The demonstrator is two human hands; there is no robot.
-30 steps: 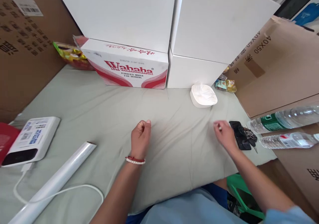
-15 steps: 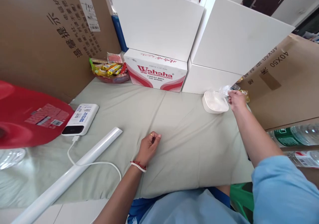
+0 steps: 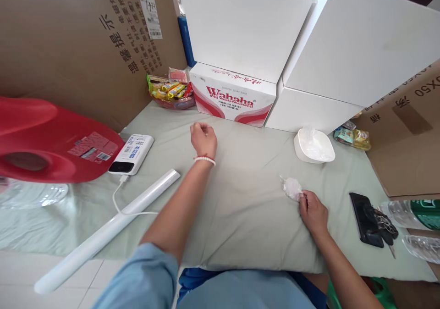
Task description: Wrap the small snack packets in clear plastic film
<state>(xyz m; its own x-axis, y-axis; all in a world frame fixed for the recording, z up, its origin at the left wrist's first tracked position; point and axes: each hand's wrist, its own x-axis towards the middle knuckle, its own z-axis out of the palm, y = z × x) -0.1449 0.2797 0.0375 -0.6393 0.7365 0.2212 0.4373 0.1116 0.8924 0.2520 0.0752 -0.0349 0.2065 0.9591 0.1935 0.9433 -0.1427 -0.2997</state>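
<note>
The fingers of the person's left hand [image 3: 205, 140] curl out of sight, hiding whatever they may enclose. The right hand [image 3: 314, 212] covers one end of a small whitish clear-plastic packet [image 3: 292, 189], its contents unreadable. The left edge cuts off a large red plastic jug [image 3: 65, 162]; the right edge, a green-labelled clear plastic bottle [image 3: 424, 213].

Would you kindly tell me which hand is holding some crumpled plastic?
The right hand, bare at the wrist: it pinches the crumpled plastic. The left hand, wearing bracelets, is apart from it.
</note>
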